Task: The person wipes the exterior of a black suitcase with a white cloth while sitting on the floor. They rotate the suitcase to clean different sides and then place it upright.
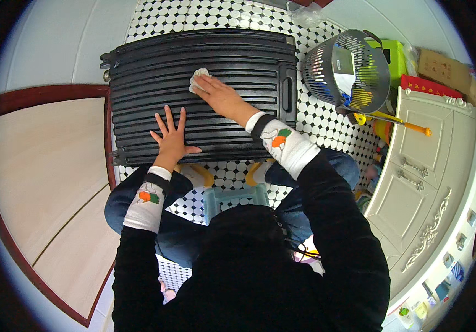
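A black ribbed hard-shell suitcase [229, 99] lies flat on the tiled floor in front of me, its recessed side handle towards the right and its wheels at the left corners. My left hand [172, 139] rests on the shell near its lower edge, palm down with fingers spread. Under the fingers of my right hand [219, 94], a crumpled white cloth or tissue [199, 80] is pressed against the ribs around the middle of the case. White cuffs with carrot patterns and dark bands cover both wrists.
A grey slatted plastic basket [316, 70] with assorted items stands right of the suitcase. Beyond it are a green case [395, 56] and a cardboard box [443, 68]. A cream cabinet [420, 166] lines the right side. A pale blue plastic stool [213, 203] is below me; a wooden door [51, 178] is left.
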A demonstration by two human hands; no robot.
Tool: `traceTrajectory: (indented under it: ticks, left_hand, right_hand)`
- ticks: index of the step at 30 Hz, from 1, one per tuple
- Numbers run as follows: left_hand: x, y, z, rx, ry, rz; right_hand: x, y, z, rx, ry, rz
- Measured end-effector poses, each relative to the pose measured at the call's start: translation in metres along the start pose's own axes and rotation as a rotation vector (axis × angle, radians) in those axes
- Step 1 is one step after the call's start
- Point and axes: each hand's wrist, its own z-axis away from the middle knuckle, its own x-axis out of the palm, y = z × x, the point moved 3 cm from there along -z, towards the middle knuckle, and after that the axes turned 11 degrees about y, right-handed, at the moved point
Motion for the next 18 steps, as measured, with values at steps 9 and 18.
traceTrajectory:
  ticks: [9,18]
  left_hand:
    - [0.005,-0.003,0.001,-0.001,0.059,0.047]
    - [0.007,-0.004,0.002,0.013,0.090,0.053]
  right_hand:
    - [-0.065,0.080,0.085,0.182,-0.005,0.290]
    - [-0.108,0.148,0.104,0.498,0.349,0.266]
